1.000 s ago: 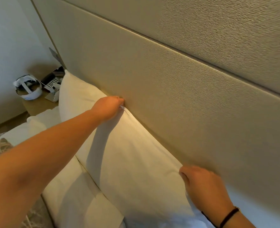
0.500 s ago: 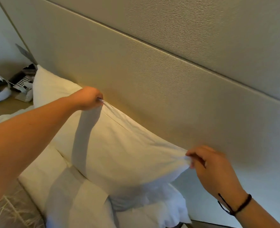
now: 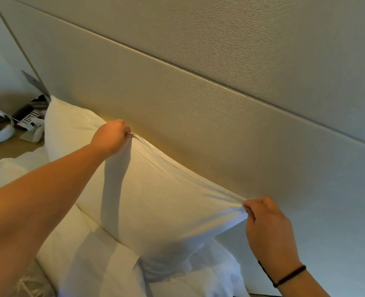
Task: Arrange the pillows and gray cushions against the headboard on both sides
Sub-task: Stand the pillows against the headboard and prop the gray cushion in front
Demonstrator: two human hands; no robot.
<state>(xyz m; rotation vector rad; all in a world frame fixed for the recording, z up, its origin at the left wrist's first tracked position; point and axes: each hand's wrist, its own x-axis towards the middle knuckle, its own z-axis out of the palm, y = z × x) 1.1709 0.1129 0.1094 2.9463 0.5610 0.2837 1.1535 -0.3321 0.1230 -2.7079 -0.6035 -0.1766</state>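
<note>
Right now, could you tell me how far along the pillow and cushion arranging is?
Early to midway, I'd judge. Done: one white pillow on the far side stands against the headboard. In hand: the left hand and right hand pinch the top corners of a second pillow, stretched along the headboard. Left: settling it, plus the gray cushions, none of which are in view.

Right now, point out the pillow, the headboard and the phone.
pillow [image 3: 156, 200]: head view, middle of its front face.
headboard [image 3: 198, 116]: head view, lower panel.
phone [image 3: 28, 120]: head view, keypad.
</note>
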